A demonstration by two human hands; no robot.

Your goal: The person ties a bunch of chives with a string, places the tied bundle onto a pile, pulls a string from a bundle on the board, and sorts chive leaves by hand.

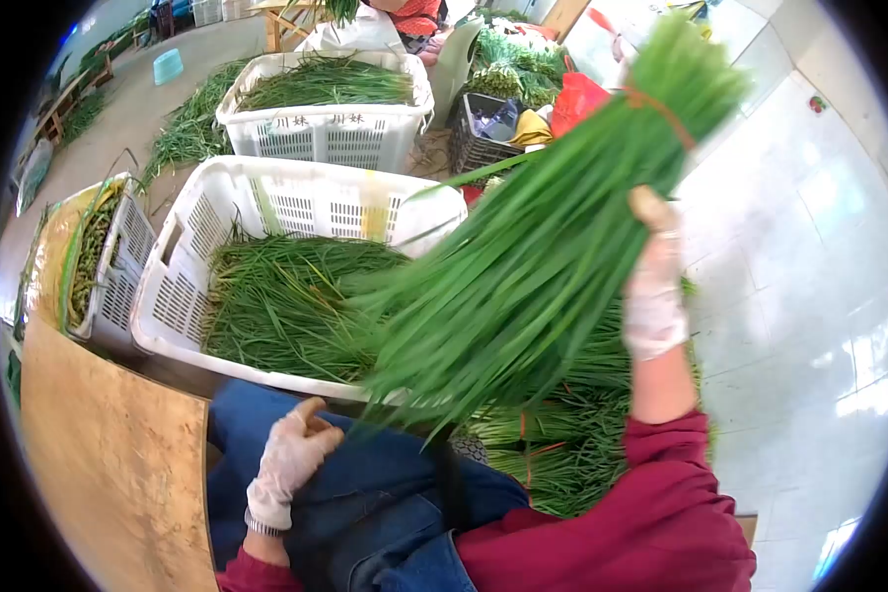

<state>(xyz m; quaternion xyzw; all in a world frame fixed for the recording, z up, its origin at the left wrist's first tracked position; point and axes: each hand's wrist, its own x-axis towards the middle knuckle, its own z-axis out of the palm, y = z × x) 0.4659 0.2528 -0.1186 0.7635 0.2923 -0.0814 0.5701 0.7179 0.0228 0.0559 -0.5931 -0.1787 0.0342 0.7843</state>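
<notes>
Your right hand (pixel 658 247) clasped the chive bundle (pixel 533 261), raised across the view of the white crate's (pixel 306 202) right end; your left hand (pixel 299 451), half-curled, looked empty. Its 1 orange band (pixel 663 109) left tips loose, liable to snag if swung low.

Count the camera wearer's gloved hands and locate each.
2: the left hand, in front of blue clothing, and the right hand, fingers partly hidden, holding the green bundle.
</notes>
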